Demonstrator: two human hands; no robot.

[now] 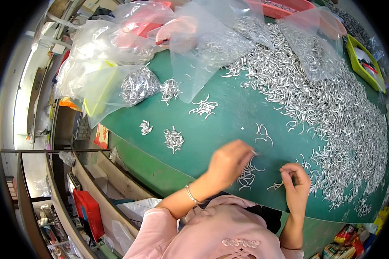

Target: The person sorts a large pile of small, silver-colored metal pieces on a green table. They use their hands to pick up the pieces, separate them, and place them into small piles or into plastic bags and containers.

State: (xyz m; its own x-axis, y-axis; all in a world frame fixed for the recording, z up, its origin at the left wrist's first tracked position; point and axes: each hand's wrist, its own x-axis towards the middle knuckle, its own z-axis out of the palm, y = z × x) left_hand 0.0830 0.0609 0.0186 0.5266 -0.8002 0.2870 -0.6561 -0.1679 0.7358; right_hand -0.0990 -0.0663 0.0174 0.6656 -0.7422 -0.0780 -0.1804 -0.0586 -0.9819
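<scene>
My left hand (230, 165), blurred a little, is pinched over the green table (220, 134). A small curved silver metal piece (257, 153) shows at its fingertips. Just below and beside it lies a loose pile of similar hook-shaped pieces (247, 176). My right hand (296, 183) is closed with thumb and fingers curled toward each other, near the edge of the big heap; what it holds, if anything, is hidden. Close to its thumb side lies another curved piece (275, 186). A few separate pieces (263, 133) lie farther out between the hands.
A large heap of metal pieces (354, 129) covers the table's right side. Small piles (173, 140) sit at the left. Clear plastic bags (138, 86), some filled, stand at the back left. A green-yellow basket (365, 64) stands far right; a red crate (87, 211) is lower left.
</scene>
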